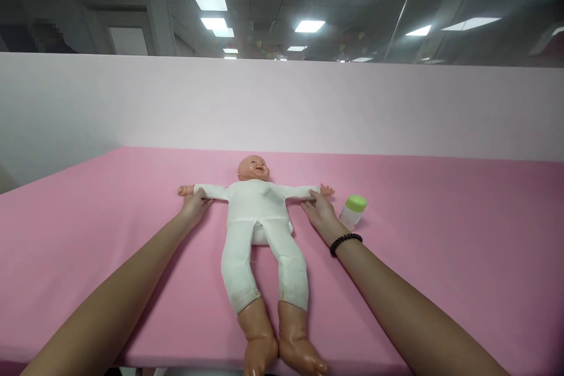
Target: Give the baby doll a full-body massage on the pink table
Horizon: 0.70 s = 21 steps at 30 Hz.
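Baby doll [259, 202] supine on pink table cover [110, 235]; L hand [194, 207], R hand [319, 214] narrow-gripping its sleeves [299, 191]; green-cap bottle [353, 211] just beside R hand.

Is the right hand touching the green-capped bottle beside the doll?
Apart: the head view shows a strip of pink tabletop between the right hand and the green-capped bottle. The hand is at the doll's white sleeve.
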### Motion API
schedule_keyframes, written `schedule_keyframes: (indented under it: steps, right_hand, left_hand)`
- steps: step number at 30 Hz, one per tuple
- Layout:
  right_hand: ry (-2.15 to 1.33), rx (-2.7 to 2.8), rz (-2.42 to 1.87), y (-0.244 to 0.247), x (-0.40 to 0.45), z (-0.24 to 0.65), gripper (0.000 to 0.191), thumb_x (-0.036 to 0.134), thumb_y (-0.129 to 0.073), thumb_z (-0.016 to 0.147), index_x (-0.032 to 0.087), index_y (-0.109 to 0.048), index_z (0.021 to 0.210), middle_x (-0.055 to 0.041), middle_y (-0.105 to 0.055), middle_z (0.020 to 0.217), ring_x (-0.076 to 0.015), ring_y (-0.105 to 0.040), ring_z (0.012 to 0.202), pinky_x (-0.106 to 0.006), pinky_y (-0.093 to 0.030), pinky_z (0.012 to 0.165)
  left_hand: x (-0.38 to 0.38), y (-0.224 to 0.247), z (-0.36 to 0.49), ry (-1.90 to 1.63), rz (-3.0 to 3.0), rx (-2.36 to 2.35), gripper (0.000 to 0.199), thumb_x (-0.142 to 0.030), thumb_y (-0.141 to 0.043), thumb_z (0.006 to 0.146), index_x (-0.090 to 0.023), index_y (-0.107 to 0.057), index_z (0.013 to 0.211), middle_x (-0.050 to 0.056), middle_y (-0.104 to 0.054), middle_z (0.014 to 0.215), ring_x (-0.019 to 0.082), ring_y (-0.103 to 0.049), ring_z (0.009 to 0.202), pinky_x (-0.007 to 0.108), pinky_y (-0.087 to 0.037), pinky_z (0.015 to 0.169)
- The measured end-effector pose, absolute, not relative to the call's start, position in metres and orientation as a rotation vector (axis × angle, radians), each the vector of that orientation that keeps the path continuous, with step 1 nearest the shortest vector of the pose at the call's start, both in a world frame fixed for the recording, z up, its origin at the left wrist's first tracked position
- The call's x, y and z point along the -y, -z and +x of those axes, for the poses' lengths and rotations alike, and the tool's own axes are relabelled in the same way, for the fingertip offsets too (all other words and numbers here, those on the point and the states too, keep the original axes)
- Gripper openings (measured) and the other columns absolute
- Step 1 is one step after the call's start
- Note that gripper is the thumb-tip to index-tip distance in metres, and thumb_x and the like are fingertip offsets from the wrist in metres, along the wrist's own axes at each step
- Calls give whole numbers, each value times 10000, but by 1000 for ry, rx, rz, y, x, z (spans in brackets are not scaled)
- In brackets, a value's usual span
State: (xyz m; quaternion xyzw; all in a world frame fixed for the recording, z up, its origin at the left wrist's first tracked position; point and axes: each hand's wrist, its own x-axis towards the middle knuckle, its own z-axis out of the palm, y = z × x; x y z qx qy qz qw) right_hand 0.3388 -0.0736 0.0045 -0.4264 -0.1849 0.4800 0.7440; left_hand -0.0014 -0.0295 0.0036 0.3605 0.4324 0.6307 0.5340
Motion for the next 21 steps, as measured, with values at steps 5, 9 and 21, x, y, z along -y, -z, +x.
schedule_keyframes:
  steps: [5,9,21]
  right_hand:
    - [-1040,411,-977,0,72,341,139,189,-637,833,232,-591,957,-25,-698,978,-143,-691,923,-246,-608,816]
    - [-998,525,-914,-10,77,334,372,209,-726,751,272,-580,1087,6,-696,1006,-140,-687,917,-259,-599,798]
    - [-856,1479,-906,-25,98,310,280,152,-690,704,225,-766,963,-57,-699,1208,-226,-591,1217,-402,-428,1095]
  left_hand:
    - [31,-8,-7,-1475,839,-1054,173,-166,-606,899,-162,-526,1053,170,-637,1193,264,-638,1163,405,-516,1047]
    - [40,-5,1,-1599,1188,-1110,483,-306,-623,918,-211,-375,1321,162,-565,1321,264,-630,1170,460,-519,1025]
    - [64,-6,18,-1212,2449,-952,365,-271,-468,961,-250,-607,1298,98,-513,1442,254,-457,1363,460,-361,1163]
